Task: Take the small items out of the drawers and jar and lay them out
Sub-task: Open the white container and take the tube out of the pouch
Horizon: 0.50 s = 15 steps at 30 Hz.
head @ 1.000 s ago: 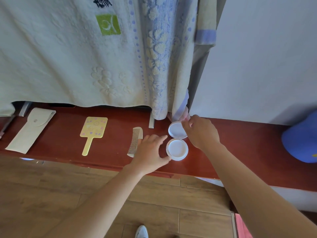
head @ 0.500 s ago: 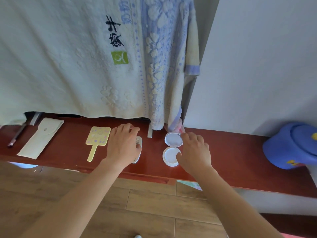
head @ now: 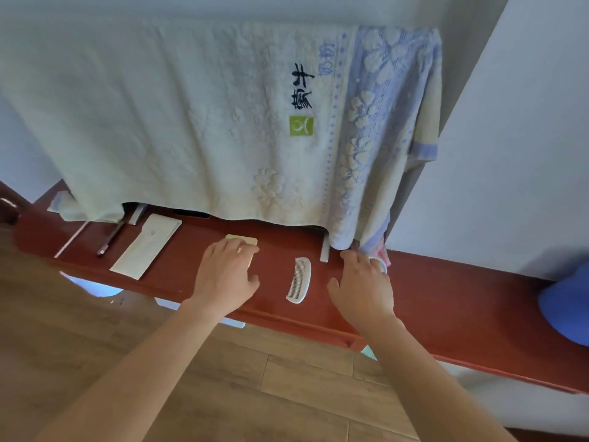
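Note:
Small items lie in a row on a red-brown wooden ledge. My left hand rests flat, fingers straight, over a yellow hand mirror, hiding most of it. A white comb lies between my hands. My right hand lies flat over the two white round jar parts; only a sliver of the jar shows past the fingers. Further left lie a cream pouch, a dark pen and a thin white stick.
A pale towel and a blue flowered towel hang down over the back of the ledge. A blue container stands at the far right. Wooden floor lies below the ledge's front edge.
The view has tilted up and right. My left hand moved left from the comb onto the mirror. My right hand has flattened over the jar parts.

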Tool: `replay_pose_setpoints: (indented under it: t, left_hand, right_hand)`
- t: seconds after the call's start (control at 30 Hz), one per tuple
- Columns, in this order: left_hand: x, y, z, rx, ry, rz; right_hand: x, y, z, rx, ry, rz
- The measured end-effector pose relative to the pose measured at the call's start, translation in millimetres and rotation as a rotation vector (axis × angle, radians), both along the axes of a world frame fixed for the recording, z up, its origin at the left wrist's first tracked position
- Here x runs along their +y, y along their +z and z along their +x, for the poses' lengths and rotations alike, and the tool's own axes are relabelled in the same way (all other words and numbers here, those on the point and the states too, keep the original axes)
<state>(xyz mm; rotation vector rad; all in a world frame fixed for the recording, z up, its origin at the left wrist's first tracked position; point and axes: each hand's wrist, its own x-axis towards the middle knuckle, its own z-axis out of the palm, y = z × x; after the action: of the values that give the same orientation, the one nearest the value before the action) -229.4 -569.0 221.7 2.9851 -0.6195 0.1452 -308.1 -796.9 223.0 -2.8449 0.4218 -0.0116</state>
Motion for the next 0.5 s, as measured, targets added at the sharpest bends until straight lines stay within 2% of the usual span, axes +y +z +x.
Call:
replay_pose_setpoints:
  t: [0.3,0.5]
  left_hand:
    - [124.4,-4.7,43.2,0.032,0.010,-0.017]
    - [212.7,-11.2,99.5,0.045,-0.070,-0.064]
  right_hand:
    - [124.7,0.1,41.1,-0.005,0.022,0.004]
    - [226.2,-10.7,87.1,0.048,-0.072,-0.031]
